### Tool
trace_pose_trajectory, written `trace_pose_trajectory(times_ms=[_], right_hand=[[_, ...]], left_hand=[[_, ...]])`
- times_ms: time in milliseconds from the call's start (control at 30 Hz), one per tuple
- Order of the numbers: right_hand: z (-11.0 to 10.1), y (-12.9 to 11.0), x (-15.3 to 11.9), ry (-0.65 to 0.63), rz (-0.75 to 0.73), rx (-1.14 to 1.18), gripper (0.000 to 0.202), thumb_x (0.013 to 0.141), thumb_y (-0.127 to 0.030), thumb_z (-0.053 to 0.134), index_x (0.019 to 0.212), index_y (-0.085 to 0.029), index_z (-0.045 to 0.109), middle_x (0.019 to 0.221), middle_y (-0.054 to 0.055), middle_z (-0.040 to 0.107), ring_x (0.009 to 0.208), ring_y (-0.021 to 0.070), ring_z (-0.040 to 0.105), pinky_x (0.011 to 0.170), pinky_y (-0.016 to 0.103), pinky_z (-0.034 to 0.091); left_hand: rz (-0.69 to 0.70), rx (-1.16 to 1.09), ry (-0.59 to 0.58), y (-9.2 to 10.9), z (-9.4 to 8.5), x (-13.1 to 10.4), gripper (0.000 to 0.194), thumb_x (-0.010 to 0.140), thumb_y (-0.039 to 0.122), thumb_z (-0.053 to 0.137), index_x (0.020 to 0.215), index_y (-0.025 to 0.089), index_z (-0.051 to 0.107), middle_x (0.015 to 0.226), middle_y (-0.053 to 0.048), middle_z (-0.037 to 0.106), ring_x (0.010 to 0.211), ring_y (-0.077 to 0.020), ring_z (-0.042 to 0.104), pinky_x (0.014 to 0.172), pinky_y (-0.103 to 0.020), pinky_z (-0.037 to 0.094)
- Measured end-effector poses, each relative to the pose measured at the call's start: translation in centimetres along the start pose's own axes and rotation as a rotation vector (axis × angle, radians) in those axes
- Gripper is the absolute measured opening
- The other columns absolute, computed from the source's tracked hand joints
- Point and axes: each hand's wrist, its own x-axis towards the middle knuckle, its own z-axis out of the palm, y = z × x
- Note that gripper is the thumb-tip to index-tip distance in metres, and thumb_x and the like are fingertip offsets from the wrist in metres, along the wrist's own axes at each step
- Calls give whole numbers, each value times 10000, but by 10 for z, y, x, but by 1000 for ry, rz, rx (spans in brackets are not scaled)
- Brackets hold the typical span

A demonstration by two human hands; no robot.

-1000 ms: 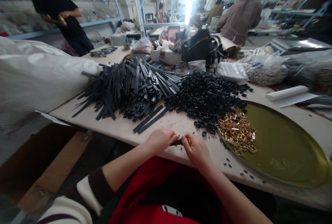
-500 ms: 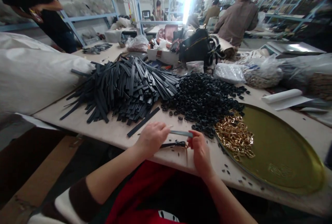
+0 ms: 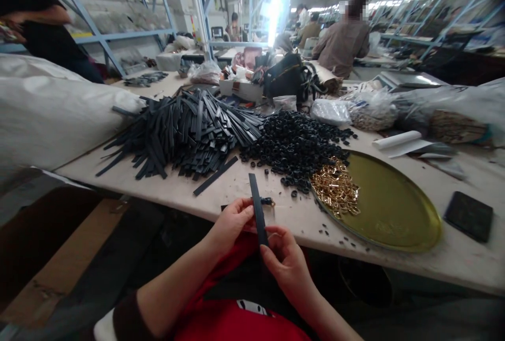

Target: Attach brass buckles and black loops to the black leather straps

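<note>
A flat black strap (image 3: 256, 201) points away from me over the table's front edge. My left hand (image 3: 235, 223) pinches it at its middle from the left. Fingers of my right hand (image 3: 284, 257) close on its near end. Just behind it on the table lies a second strap with a buckle (image 3: 268, 201), partly hidden by the held strap and my left hand. One loose strap (image 3: 215, 176) lies on the table in front of a big heap of black straps (image 3: 193, 133). Right of that heap is a pile of small black loops (image 3: 295, 143).
Gold buckles (image 3: 335, 188) lie on the left side of a round brass-coloured tray (image 3: 398, 214). A black phone-like slab (image 3: 469, 216) is at the right. A white sack (image 3: 59, 114) bulges at the left. Plastic bags (image 3: 331, 111) and a black bag (image 3: 284, 80) stand behind; people work farther back.
Both hands have drawn back toward me. The strap has turned from lying crosswise to pointing away, its black face now showing. The view has shifted, bringing the black slab into sight.
</note>
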Motion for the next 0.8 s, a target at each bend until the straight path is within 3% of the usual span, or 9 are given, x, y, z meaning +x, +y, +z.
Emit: trace_pose_trajectory(times_ms=[133,233,333,400,433,533,600,700,800], right_hand=[[1,-3,-6,-74,6,-66,240,789,-242,485,1012,-216,402,561,-94,330,472,85,337,435,201,271],[4,-5,-5,-71,25,-87,223,783,-234,482,987,-226,393,552,-101,330,461,86,351,435,198,278],[0,-6,1,-233,43,-153,266,764,-244,528,1008,-228,421,582,-87,430,500,96,426,474,207,326],[-14,-5,12,-275,49,-220,275,778,-285,532,1033,-221,449,645,-54,510,554,111,480,511,223,367],[-25,-4,20,-227,46,-266,261,794,-313,515,1030,-212,464,681,-33,536,585,122,502,534,235,387],[-67,2,48,81,16,-509,237,822,-370,464,962,-183,507,744,22,564,655,158,538,605,286,429],[-92,7,68,194,-27,-740,232,814,-354,470,942,-171,533,789,52,573,681,179,542,652,324,437],[-113,14,92,242,-112,-976,211,813,-298,448,936,-161,552,848,86,572,725,202,544,687,352,443],[-117,18,107,252,-139,-1085,220,825,-244,400,950,-148,555,909,118,577,829,234,550,753,375,441]], left_hand=[[-67,-123,-38,1,4,-3,153,796,183,491,918,138,570,728,-9,593,605,-77,554,547,-170,436],[-52,-161,5,1,7,-4,179,817,183,456,945,140,573,802,-29,617,672,-92,579,616,-197,471],[-84,-141,71,-1,7,0,173,810,181,497,965,134,559,746,-10,596,604,-74,561,574,-187,468],[-125,-145,95,-1,5,5,176,805,154,492,968,126,551,709,-7,586,563,-68,552,536,-176,458],[-150,-155,94,-1,2,8,176,806,150,484,968,121,547,701,-12,588,547,-66,548,514,-168,450],[-234,-190,70,1,-4,16,184,800,132,473,969,104,540,683,-28,598,519,-56,533,459,-136,410],[-281,-204,53,3,-7,22,199,790,123,472,976,101,540,679,-33,603,509,-54,528,443,-129,399],[-332,-219,32,5,-8,29,217,782,128,476,985,99,546,671,-32,605,498,-56,526,435,-134,399],[-360,-219,31,8,-8,35,226,773,120,477,987,96,547,664,-32,605,485,-57,520,427,-138,396]])
